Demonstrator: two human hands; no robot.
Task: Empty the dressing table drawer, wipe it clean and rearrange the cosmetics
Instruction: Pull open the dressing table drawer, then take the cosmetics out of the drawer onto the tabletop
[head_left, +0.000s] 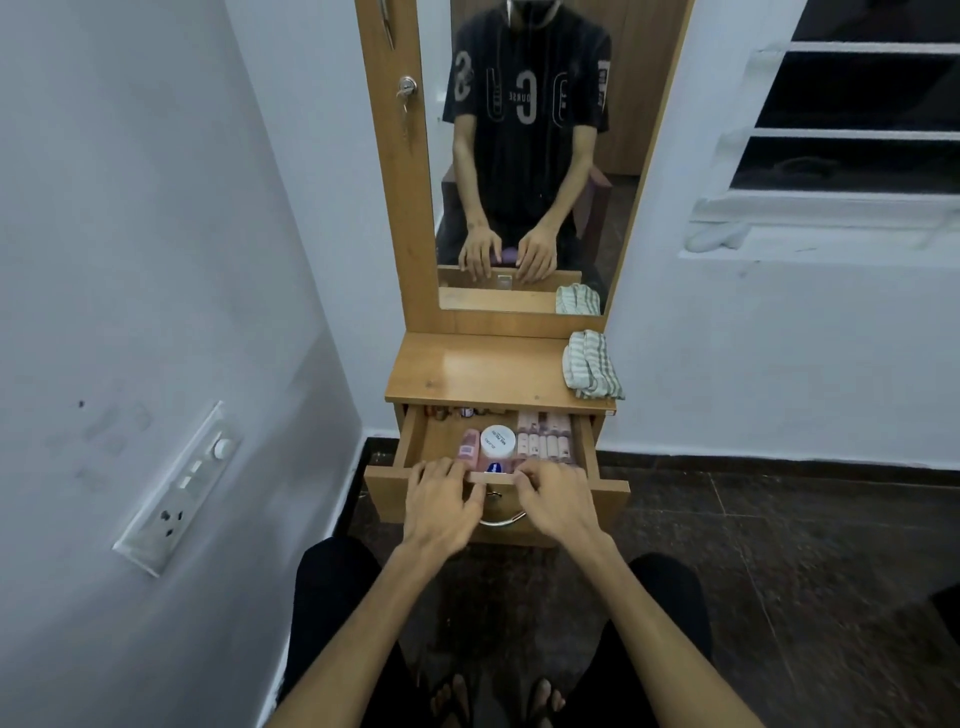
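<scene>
Resting on the front edge of the pulled-out drawer (410, 441), both hands side by side: left hand (441, 506) with fingers fairly straight, laid flat over the top of the drawer front; right hand (553, 499) with fingers curled over that same edge, thumb side toward the left hand, pinching the rim. Just beyond the fingertips, inside the drawer, cosmetics still in place: a white-lidded round jar (497, 441) between the two hands' line, a pink bottle (469, 445) touching it on the left-hand side, a small blue-capped item (494, 467) right at the fingertips, a packed row of pale pink tubes (546, 439) ahead of the right hand, and a few small dark bits at the far back, too small to name. Hanging below the hands, a metal ring handle (498, 521) on the drawer front. Farther beyond the right hand, lying on the dressing table top (483, 371), a crumpled striped cloth (592, 366). Straight ahead above the hands, a tall mirror (524, 156) showing the seated person's arms and both hands at the drawer. Off past the left hand, a switchboard (179, 488) on the wall
</scene>
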